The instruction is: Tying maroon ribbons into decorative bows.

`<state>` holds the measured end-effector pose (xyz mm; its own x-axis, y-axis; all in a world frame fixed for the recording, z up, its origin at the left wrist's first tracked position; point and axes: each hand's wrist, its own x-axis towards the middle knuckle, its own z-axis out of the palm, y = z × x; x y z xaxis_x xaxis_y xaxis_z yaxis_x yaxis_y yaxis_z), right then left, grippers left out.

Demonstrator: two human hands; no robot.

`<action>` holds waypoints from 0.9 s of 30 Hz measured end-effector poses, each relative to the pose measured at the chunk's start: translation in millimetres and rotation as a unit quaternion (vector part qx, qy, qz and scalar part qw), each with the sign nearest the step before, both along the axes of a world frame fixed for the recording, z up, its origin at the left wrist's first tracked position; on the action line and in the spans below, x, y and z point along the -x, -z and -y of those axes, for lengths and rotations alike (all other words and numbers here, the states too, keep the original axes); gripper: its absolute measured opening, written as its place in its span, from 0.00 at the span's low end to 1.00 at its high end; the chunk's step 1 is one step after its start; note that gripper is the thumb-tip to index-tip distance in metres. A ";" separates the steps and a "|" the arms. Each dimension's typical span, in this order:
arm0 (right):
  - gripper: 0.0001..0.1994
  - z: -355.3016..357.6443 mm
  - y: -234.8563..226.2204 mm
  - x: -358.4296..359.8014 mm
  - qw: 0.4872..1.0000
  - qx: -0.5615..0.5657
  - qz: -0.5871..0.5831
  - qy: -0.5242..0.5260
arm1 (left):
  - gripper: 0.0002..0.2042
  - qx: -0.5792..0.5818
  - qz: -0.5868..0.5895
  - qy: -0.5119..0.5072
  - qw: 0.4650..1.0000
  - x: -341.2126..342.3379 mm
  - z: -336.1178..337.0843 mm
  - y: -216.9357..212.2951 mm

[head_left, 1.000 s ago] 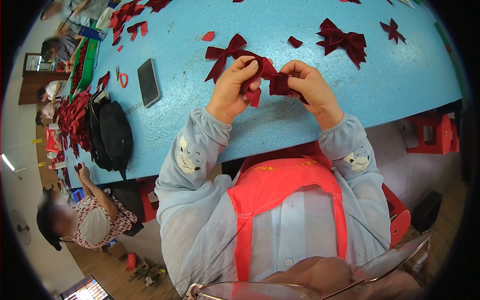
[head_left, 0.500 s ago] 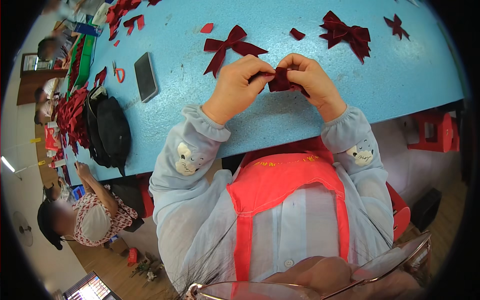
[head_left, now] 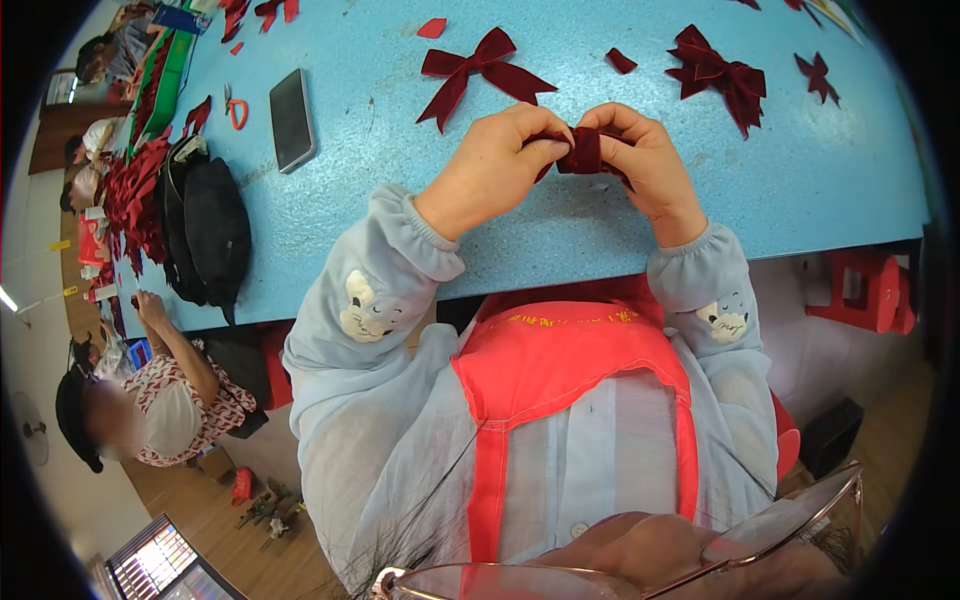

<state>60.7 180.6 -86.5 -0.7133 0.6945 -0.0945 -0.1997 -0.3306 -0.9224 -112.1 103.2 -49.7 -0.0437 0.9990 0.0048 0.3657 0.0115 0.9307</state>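
Observation:
Between my two hands, just above the near part of the blue table, is a dark red velvet ribbon [head_left: 581, 153], folded into loops. My left hand [head_left: 495, 165] pinches its left end between thumb and fingers. The right side is gripped by my right hand [head_left: 650, 165], thumb pressed on the fabric and a loose tail under the palm. Fingers cover much of the ribbon's folds. Beyond my left hand lies a finished-looking dark red bow [head_left: 484, 72]. A fuller cluster of bows [head_left: 717, 78] lies beyond my right hand, with a small bow [head_left: 818, 77] farther right.
On the blue table [head_left: 370, 220] are a phone [head_left: 292, 121], orange-handled scissors [head_left: 236, 110], a black bag [head_left: 206, 225], and heaped red ribbon pieces [head_left: 135, 195]. Small scraps [head_left: 621, 61] lie near the bows. Another person [head_left: 180, 400] sits at the left; a red stool [head_left: 865, 290] stands right.
My left fingers have moved onto the ribbon, now bunched into loops on both sides of its middle. The view has shifted slightly, so the table items appear higher.

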 end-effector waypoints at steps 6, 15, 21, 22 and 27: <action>0.07 -5.8 9.7 -2.4 1.000 0.000 0.004 -0.011 | 0.06 -0.042 0.012 -0.059 0.997 -8.5 -5.5 17.9; 0.07 -12.7 22.6 -7.5 0.999 -0.028 0.000 -0.022 | 0.04 0.062 0.154 -0.034 0.986 -15.8 -5.6 21.5; 0.06 -13.0 25.3 -4.3 0.999 -0.048 -0.004 -0.022 | 0.05 0.083 0.201 -0.025 0.976 -9.8 -7.8 21.4; 0.06 -13.1 25.9 -4.0 0.999 -0.046 -0.007 -0.023 | 0.05 0.084 0.201 -0.025 0.976 -7.9 -8.0 21.4; 0.06 -14.0 27.8 -2.6 0.999 -0.021 -0.019 -0.029 | 0.07 0.124 0.226 -0.019 0.966 -3.3 -8.1 21.3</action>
